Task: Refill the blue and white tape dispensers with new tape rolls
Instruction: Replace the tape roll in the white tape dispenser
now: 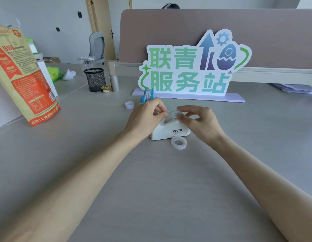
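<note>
Now you work at the white dispenser (170,131), mid-counter (151,180), seating a tape roll (173,115) in its cradle. Your left hand (146,116) has its grip pinched, seemingly on the tape's loose end; your right hand (198,122) has fingertips closed on the roll. Next, likely, draw the tape to the cutter. The blue dispenser (147,96) stands behind; a spare roll (179,142) lies just in front.

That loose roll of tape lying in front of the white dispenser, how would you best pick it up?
The tape roll lies flat on the desk, hole up, apart from the white dispenser. Come from above: one finger inside the hole, thumb on the outer wall, or pinch across the rim. Its near side is free.
</note>
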`<state>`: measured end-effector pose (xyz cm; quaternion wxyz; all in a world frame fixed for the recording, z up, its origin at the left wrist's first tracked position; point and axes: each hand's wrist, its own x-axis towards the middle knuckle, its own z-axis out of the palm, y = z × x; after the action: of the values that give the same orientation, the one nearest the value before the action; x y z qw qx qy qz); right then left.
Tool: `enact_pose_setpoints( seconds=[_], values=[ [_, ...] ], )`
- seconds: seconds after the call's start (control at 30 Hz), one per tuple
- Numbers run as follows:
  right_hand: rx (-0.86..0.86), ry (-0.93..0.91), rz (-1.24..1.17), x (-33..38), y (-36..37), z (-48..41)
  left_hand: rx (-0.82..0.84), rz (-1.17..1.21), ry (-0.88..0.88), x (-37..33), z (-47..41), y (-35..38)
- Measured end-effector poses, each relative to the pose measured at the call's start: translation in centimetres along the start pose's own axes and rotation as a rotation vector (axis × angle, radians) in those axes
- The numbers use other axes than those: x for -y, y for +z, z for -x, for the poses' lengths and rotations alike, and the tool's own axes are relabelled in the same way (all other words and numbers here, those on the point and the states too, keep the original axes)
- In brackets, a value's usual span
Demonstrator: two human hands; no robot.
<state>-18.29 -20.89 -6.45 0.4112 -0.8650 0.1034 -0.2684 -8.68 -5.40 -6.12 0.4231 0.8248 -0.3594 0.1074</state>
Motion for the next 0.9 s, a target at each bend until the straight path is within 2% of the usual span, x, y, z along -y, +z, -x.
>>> enact_pose_setpoints(
  seconds=[0.23,0.53,0.63,0.9],
  values=[
    [-0.063,-0.013,-0.032,-0.1,0.5,0.1,0.024,0.006,-0.078,-0.2,-0.2,-0.4],
    [-0.154,0.028,-0.162,-0.8,1.6,0.9,-0.04,0.078,-0.092,-0.9,0.0,0.6],
    [-0.146,0.078,-0.269,-1.1,1.7,0.6,-0.049,0.131,-0.104,-0.9,-0.2,0.6],
    [-0.245,0.026,-0.403,-0.8,1.6,0.1,-0.089,0.298,-0.082,-1.5,-0.4,0.4]
  ],
)
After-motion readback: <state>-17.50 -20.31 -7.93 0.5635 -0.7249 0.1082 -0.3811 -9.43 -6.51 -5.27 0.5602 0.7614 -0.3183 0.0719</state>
